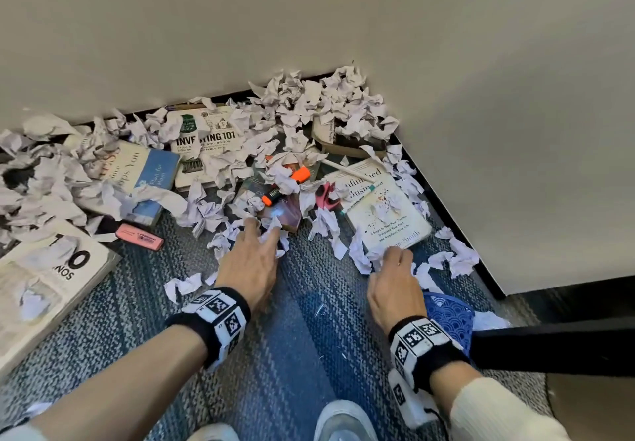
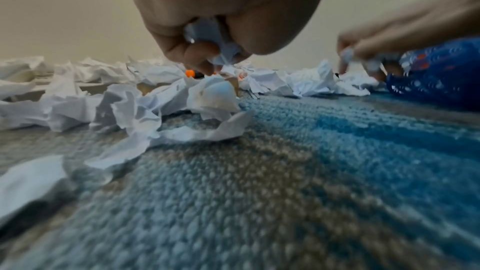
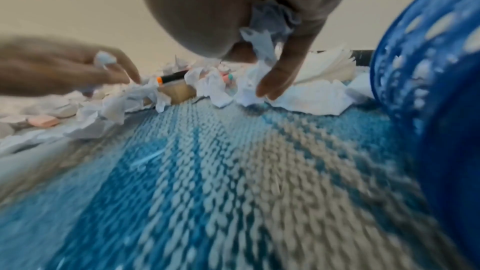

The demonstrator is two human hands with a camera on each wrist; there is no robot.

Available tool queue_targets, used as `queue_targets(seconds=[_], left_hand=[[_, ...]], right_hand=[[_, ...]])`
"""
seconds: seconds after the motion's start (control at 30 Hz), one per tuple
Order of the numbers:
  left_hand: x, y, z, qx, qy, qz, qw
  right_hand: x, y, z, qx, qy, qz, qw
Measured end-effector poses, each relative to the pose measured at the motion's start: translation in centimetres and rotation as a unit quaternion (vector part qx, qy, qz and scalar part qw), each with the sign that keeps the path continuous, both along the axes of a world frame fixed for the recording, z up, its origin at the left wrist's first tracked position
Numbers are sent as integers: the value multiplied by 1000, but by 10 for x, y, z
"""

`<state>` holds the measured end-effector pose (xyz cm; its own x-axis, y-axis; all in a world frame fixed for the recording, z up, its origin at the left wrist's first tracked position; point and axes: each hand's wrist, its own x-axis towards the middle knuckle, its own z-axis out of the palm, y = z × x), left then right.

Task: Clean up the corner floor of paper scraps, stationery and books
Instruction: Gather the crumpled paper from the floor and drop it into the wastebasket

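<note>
The scraps [image 1: 302, 121] are crumpled paper, so you can expect them to be light, soft and springy; they crush into a fist without harm, and you can take several at once by raking them into the palm. They lie heaped in the corner over the books [image 1: 381, 207] and thin out along the carpet [image 1: 295, 344] toward you.

Your left hand [image 1: 252, 262] reaches forward, palm down, at the near edge of the pile; its fingers curl round a wad of scraps already tucked in the palm (the left wrist view shows this plainly). Your right hand [image 1: 395, 286] is low at the bottom edge of the white book, and it too has scraps bunched in its palm while one finger [image 3: 275, 81] stretches down to another scrap. The blue basket [image 1: 450, 317] sits just beside that wrist, probably for the paper.
</note>
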<state>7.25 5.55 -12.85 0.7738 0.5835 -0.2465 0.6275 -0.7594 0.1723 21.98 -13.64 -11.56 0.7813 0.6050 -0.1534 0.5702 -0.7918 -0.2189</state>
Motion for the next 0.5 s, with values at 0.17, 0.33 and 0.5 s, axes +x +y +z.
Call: queue_targets(seconds=[0.17,0.33,0.5], left_hand=[[-11,3,-8,-10,73,-19,997],[-25,18,-18,-29,59,10,998],[-30,23,-12,19,1,-78,997]], right_hand=[[15,10,-8,-70,77,-68,992],[12,8,-25,-78,132,-81,985],[15,5,-19,-73,77,-55,993]])
